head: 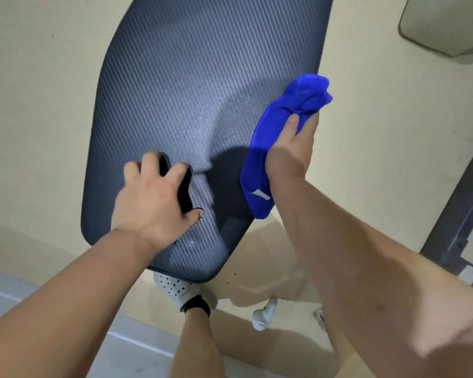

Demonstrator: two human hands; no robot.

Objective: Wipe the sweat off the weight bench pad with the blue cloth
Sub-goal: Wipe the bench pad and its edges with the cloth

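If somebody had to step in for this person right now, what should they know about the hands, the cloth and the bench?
Left hand: fingers spread, resting flat on the near part of the bench pad.
Right hand: grips the bunched blue cloth at the pad's right edge; I cannot tell whether it touches the pad.
Done: cloth is picked up and at the pad.
Left: probably most of the wiping; a pale speckled patch mid-pad may be sweat.
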